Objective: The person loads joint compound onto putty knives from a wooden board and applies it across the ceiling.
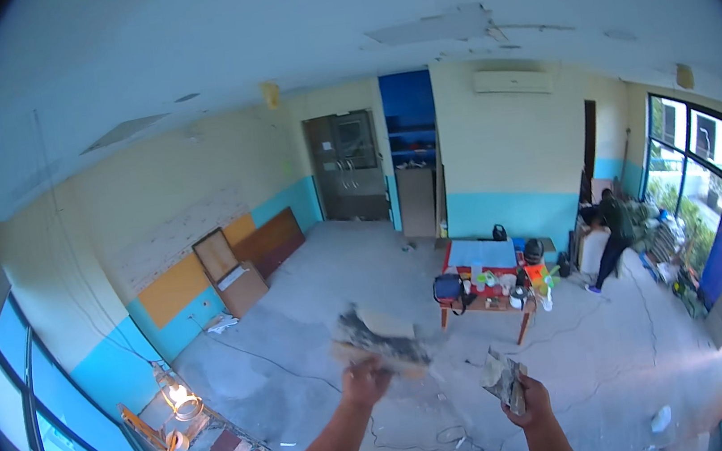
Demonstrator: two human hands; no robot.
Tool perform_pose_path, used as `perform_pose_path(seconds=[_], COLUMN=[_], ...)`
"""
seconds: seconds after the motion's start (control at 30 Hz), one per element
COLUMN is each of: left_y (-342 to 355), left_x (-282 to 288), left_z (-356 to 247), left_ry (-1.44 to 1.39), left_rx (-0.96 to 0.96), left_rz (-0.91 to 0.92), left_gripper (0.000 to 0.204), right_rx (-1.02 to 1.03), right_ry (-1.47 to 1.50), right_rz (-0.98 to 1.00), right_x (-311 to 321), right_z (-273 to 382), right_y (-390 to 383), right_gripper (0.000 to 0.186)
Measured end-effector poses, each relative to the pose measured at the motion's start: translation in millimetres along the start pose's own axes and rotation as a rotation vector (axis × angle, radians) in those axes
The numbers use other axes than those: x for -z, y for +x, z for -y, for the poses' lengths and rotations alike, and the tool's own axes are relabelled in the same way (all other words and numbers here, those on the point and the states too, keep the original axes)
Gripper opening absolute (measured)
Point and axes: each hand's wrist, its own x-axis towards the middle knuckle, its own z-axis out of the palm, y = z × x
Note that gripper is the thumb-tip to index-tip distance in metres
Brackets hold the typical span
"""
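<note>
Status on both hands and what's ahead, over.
Left hand holding ragged, blurred slab. Right hand gripping smaller grey piece. Cluttered table ahead, apart from both hands.

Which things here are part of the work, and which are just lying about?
Part of the work:
ragged piece, in the left hand
smaller grey piece, in the right hand

Apparently just about:
cluttered table
brown board against the wall
lit lamp

Daylight enters by windows (667, 123), a lamp (181, 394) glares, edges bend; the larger slab (381, 342) is blurred, perhaps by motion.
</note>
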Motion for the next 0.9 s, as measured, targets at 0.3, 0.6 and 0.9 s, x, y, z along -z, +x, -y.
perform_pose_path(seconds=[0.3, 0.6, 0.9], left_y=[182.8, 237.7, 258.8], left_x=[11.6, -31.3, -89.5], left_z=[-292.7, -506.5, -598.9], left_ry=[0.611, -0.102, 0.159], left_rx=[-1.021, -1.019, -1.041], left_rz=[-0.718, -0.52, -0.843], left_gripper=[0.037, 0.033, 0.032], right_rx=[0.02, 0.113, 0.485], right_ry=[0.142, 0.158, -0.243], right_rz=[0.154, 0.186, -0.009], right_x=[45.4, 49.3, 102.3], right_z=[3.2, 14.6, 14.5], right_y=[3.8, -29.3, -25.0], right_gripper=[0.022, 0.02, 0.022])
